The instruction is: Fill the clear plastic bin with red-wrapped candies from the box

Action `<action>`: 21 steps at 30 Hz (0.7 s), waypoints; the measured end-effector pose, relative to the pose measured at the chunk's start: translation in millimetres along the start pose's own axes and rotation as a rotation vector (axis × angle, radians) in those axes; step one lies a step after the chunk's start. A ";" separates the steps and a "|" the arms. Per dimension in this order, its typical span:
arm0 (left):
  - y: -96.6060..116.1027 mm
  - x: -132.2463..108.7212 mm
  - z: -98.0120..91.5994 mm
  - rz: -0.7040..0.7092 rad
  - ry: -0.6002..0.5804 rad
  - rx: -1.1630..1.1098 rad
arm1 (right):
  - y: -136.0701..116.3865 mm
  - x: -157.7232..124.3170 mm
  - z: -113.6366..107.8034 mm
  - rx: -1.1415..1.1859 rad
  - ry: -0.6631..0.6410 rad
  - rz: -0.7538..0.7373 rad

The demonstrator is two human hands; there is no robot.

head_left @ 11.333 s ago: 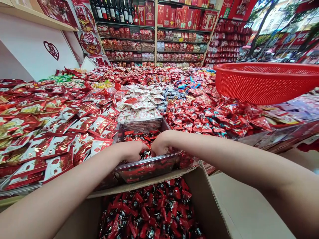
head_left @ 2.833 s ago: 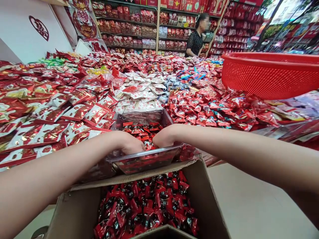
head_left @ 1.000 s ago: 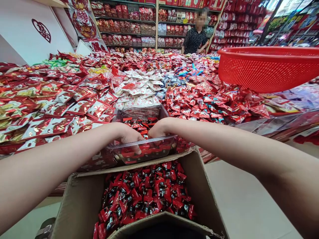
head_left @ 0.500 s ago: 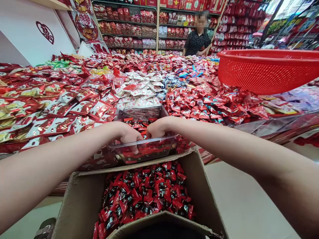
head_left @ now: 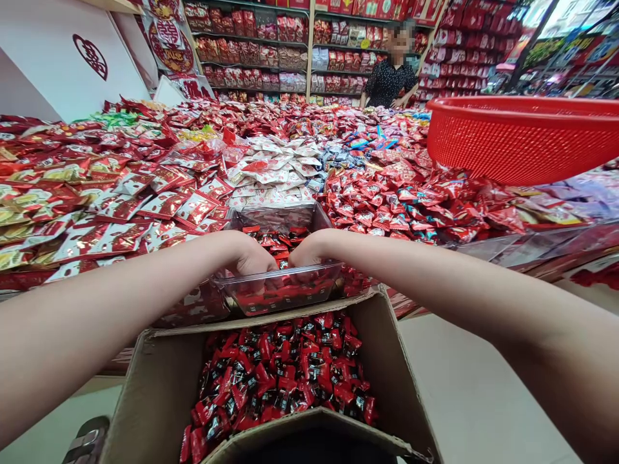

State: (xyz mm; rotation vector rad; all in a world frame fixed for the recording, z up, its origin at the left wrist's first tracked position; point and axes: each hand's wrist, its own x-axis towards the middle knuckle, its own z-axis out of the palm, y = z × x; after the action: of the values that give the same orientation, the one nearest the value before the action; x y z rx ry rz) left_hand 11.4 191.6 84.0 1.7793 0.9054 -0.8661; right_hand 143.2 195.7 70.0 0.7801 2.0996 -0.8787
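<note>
Both of my hands are down inside a clear plastic bin (head_left: 278, 219) at the table's near edge. Small red-and-black wrapped candies (head_left: 280, 242) lie in it. My left hand (head_left: 256, 261) is bent downward into the candies on the left side, its fingers mostly hidden. My right hand (head_left: 309, 250) dips in just beside it, fingertips also out of sight among the candies. Below the bin, close to my body, stands an open cardboard box (head_left: 149, 386), part-filled with wrapped candies (head_left: 285, 374) of the same red and black look.
Heaps of red snack packets (head_left: 116, 238) spread to the left, white packets (head_left: 275, 171) behind the bin. A red mesh basket (head_left: 512, 142) rests on piles at right. A person (head_left: 389, 84) stands beyond the table, before stocked shelves (head_left: 251, 55).
My left hand has sunk a little deeper and its fingers are curled further out of sight. My right hand has shifted slightly to the right. The view has turned slightly.
</note>
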 end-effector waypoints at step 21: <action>1.3 6.8 10.2 -0.068 -0.014 -0.266 | 1.2 8.4 -0.4 -0.061 -0.109 -0.021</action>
State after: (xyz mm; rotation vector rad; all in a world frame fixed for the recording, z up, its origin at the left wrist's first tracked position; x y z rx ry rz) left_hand 14.1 183.1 75.5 1.5191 1.0268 -0.7616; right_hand 139.2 198.7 63.2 0.6650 2.0325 -0.8459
